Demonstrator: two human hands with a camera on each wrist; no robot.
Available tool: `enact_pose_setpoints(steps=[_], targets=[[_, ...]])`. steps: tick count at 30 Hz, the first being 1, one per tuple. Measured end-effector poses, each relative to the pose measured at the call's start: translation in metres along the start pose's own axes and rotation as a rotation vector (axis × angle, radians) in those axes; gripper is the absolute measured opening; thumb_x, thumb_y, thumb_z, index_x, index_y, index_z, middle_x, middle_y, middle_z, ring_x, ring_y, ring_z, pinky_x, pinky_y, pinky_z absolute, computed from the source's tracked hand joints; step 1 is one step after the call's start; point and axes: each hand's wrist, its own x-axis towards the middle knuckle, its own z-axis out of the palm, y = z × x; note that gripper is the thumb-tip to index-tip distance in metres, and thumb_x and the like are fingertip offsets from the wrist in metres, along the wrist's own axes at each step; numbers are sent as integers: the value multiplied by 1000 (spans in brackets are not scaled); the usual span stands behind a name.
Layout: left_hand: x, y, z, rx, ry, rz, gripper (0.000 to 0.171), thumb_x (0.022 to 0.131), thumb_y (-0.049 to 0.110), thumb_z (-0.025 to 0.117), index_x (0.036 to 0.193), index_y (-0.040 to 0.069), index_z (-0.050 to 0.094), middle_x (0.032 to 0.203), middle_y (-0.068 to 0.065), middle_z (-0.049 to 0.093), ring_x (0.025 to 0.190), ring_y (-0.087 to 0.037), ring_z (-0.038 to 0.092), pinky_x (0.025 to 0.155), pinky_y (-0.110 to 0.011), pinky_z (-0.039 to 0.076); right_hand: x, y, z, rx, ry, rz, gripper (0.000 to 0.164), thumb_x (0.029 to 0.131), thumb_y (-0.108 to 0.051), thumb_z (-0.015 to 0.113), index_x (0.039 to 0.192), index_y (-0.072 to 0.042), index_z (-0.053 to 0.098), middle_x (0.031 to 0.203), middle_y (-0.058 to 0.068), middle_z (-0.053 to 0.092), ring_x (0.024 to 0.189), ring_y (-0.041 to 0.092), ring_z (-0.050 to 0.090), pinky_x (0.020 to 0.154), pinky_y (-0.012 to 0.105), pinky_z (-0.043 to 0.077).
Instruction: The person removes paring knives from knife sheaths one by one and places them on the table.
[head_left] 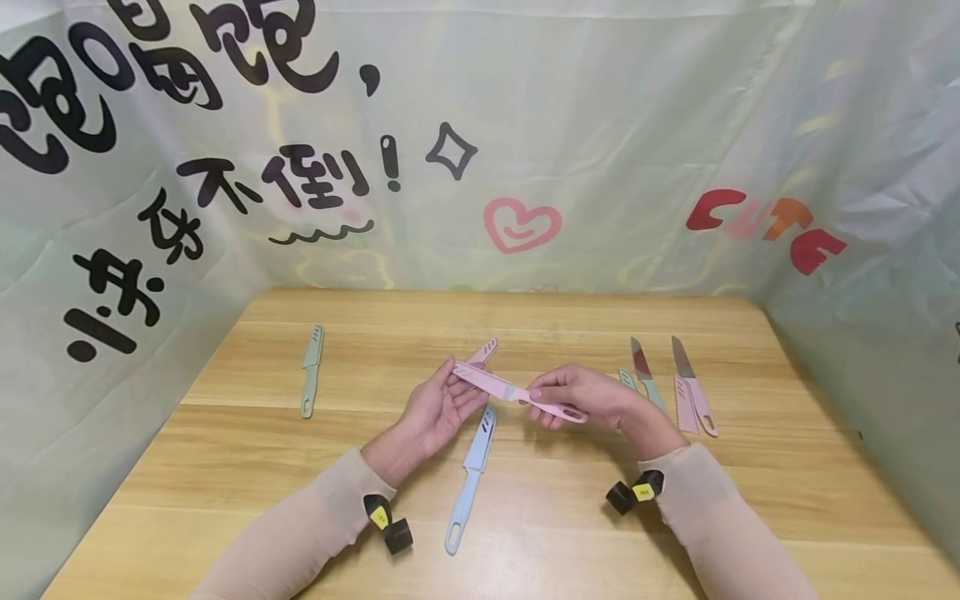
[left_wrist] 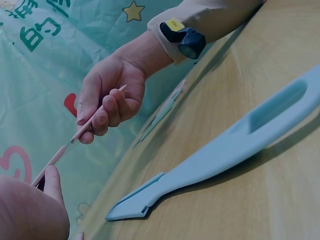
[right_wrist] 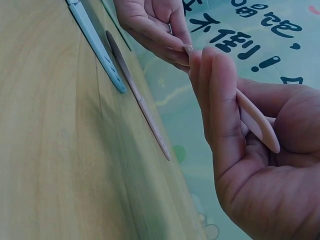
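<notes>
Above the table, both hands hold a pink paring knife [head_left: 553,407]. My right hand [head_left: 588,396] grips its handle, whose looped end [right_wrist: 265,132] shows beside the palm in the right wrist view. Palm up, my left hand [head_left: 438,412] pinches the pink sheath [head_left: 480,379] near its tip between thumb and fingers. A short strip of bare blade [head_left: 512,392] shows between sheath and handle. Behind the left hand lies another pink sheathed knife [head_left: 487,348], partly hidden. A blue sheathed knife [head_left: 468,479] rests in front, between the forearms.
On the wooden table [head_left: 225,467], a green sheathed knife [head_left: 312,371] lies at left. At right are a bare green-handled knife [head_left: 642,362] beside its green sheath [head_left: 626,378], and a bare pink-handled knife [head_left: 697,392] beside a pink sheath [head_left: 685,406]. A printed curtain [head_left: 600,125] encloses the table's back and sides.
</notes>
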Motion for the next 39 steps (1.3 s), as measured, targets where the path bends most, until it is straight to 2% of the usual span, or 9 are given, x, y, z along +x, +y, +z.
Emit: enact_pose_setpoints(steps=[13,22,32,39], targets=[[3,2,-3,-23,4,4,57,108,34,33,143,-10,32,144,-32,38,135,-41,39,103,-37,49,-2,-1,-4,-8,-6,2,39,101,-13,54,121,21,53,90,18,68,71,15,65,62,23,60],[4,2,-5,-26,17,9,56,107,34,35,143,-10,33,144,-32,39,135,-40,40,102,-36,50,-4,-1,-6,-23,-9,1,39,101,-14,55,120,20,53,92,23,67,71,15,65,63,24,60],[4,5,-5,-19,43,37,53,107,33,35,139,-9,38,141,-30,44,133,-38,43,102,-37,50,-6,-1,-10,-30,-28,-13,41,101,-15,55,119,21,53,89,16,69,71,14,65,63,23,60],[6,7,-6,-31,48,43,53,107,34,36,138,-9,39,140,-29,45,132,-37,44,103,-37,50,-8,-2,-10,-29,-27,4,40,102,-15,53,121,20,52,89,16,68,71,13,64,62,22,59]])
